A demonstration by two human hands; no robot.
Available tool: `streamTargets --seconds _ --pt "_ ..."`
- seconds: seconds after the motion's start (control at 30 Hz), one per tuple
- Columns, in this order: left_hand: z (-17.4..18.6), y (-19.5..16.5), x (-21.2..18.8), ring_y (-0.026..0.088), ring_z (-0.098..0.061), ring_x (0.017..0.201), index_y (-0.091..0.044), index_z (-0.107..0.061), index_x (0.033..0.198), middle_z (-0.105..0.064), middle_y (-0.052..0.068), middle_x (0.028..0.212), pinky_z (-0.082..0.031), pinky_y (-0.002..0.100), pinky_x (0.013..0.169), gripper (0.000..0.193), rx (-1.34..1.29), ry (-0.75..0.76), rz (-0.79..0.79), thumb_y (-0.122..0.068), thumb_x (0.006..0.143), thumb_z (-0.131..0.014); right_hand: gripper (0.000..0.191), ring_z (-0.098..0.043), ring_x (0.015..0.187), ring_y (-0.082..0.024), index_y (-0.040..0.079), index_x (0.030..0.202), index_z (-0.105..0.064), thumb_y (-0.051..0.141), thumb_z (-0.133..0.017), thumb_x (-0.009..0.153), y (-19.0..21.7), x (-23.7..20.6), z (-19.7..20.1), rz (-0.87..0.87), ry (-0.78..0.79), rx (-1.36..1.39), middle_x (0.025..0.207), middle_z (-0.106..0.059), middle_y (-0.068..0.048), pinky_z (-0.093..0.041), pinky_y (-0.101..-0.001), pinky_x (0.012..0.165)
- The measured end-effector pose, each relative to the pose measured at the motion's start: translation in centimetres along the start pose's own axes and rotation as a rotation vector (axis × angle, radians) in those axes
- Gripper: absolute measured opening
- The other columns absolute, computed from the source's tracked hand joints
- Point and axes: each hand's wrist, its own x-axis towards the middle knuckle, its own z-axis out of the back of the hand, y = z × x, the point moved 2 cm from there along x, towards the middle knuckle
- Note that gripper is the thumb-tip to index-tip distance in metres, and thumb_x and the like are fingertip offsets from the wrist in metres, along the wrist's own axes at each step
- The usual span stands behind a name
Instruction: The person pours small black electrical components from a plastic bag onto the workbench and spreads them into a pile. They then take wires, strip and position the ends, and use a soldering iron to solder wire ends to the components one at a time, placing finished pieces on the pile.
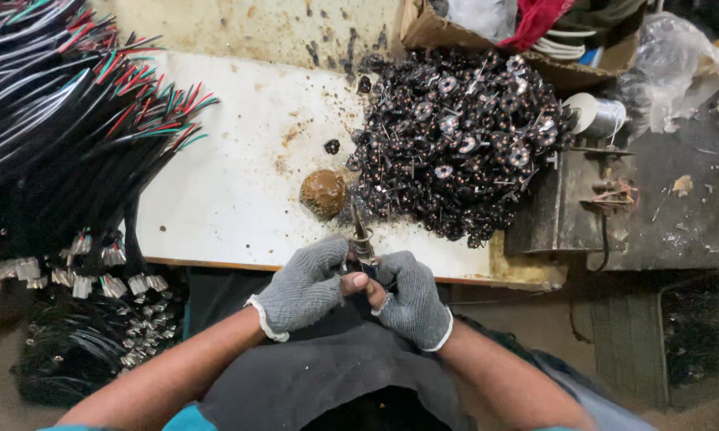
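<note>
You are sitting at a stained white board (pixel 231 183), wire bundles (pixel 64 136) lying at far left. Your left hand (pixel 303 287) and right hand (pixel 411 299) are both clamping a slim metal tool (pixel 362 235). The coil pile (pixel 455 136) beyond is looking barely touched.

- Slim metal tool (pixel 362 233), pinched between both gloved hands, tip pointing toward twelve o'clock.
- Small dark part (pixel 375 270) sits between the fingertips, largely hidden.
</note>
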Motion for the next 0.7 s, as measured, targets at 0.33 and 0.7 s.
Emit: streamTargets --seconds 0.33,0.7 --pt "-0.8 3.3 -1.9 0.012 -0.060 0.099 -0.006 -0.061 0.110 -0.067 0.002 0.106 -0.051 0.027 0.089 0.016 -0.369 -0.071 -0.180 -0.018 0.100 -0.061 0.052 -0.060 0.068 -0.020 0.007 0.111 -0.052 0.058 -0.053 0.100 1.8 -0.6 -1.0 -0.111 -0.060 0.173 0.083 -0.059 -0.009 -0.050 -0.0331 0.063" --pt "-3.5 6.8 -3.6 0.007 -0.049 0.068 -0.009 -0.061 0.122 -0.055 -0.001 0.088 -0.044 0.025 0.060 0.037 -0.334 -0.004 0.003 -0.025 0.089 -0.061 0.040 -0.069 0.066 -0.035 0.010 0.106 -0.057 0.040 -0.074 0.086 3.9 -4.1 0.7 -0.451 0.217 -0.212 0.066 -0.065 -0.012 -0.051 -0.0450 0.057"
